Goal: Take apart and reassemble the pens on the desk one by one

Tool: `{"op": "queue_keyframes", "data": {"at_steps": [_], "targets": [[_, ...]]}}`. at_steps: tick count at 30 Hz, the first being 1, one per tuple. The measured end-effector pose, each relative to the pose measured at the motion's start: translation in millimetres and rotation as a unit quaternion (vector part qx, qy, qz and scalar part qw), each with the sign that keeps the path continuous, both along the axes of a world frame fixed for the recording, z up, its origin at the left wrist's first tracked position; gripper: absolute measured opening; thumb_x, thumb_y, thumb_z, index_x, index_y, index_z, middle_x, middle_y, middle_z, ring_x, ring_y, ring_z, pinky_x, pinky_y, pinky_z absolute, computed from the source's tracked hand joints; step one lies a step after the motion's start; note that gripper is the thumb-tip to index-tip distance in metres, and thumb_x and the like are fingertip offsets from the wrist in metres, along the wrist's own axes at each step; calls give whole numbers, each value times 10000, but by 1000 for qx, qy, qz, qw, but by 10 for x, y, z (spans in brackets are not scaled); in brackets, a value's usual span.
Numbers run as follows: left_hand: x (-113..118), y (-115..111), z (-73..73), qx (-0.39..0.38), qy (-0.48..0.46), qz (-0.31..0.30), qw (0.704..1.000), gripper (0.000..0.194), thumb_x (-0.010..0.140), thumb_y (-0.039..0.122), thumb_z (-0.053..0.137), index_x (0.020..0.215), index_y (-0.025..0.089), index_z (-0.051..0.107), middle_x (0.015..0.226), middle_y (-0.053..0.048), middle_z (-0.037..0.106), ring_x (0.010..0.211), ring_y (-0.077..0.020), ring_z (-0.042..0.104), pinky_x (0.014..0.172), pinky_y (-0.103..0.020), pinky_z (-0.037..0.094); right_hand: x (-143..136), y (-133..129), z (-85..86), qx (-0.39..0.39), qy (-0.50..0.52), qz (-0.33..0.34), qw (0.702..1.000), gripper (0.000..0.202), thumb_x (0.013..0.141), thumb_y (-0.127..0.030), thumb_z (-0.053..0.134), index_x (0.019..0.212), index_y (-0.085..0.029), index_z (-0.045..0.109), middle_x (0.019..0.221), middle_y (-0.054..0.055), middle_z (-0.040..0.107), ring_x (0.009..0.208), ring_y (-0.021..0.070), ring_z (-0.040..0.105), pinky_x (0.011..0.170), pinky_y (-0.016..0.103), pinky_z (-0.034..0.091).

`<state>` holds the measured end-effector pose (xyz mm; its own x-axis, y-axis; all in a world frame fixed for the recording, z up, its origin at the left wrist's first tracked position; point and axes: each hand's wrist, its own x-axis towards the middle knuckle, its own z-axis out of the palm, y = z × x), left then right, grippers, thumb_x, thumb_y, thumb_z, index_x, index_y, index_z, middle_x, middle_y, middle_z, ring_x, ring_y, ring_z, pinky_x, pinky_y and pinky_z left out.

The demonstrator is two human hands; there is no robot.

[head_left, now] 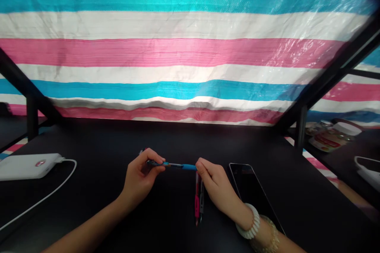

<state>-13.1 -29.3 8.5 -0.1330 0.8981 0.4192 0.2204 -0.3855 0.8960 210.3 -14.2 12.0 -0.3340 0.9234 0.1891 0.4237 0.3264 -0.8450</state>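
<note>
A blue pen (175, 165) is held level above the black table between my two hands. My left hand (145, 172) pinches its darker end between thumb and fingers. The fingers of my right hand (215, 180) are closed around the tip of its light-blue grip. Below and beside my right hand, a pink pen (196, 201) and a grey pen (202, 201) lie side by side on the table, their upper ends partly hidden. Behind my left hand a small object (141, 151) shows, mostly covered and too small to make out.
A phone (252, 185) lies right of my right hand. At the left is a white power bank (29, 167) with a white cable (63, 182). Black frame bars rise at both sides before a striped sheet (178, 51). Jars (332, 136) stand beyond the right edge.
</note>
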Motion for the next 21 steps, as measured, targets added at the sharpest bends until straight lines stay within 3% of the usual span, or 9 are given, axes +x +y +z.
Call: {"op": "queue_keyframes", "data": {"at_steps": [12,21], "targets": [[9,-26,-80,45,-10,4,999,267,757,68,671,741,225,456,786,6,637,747,-157,619,734,-292,510,1,11,-18,-37,23,20,999,441,1009,-434,377,641,-216,272,622,-44,300,584,120,302,538,256,247],[15,-40,-88,92,-12,-9,996,323,782,30,651,758,230,399,783,17,629,750,-148,601,804,-323,485,-3,30,33,-90,51,30,994,461,976,-487,414,628,-222,266,631,-42,261,583,122,255,522,257,223]]}}
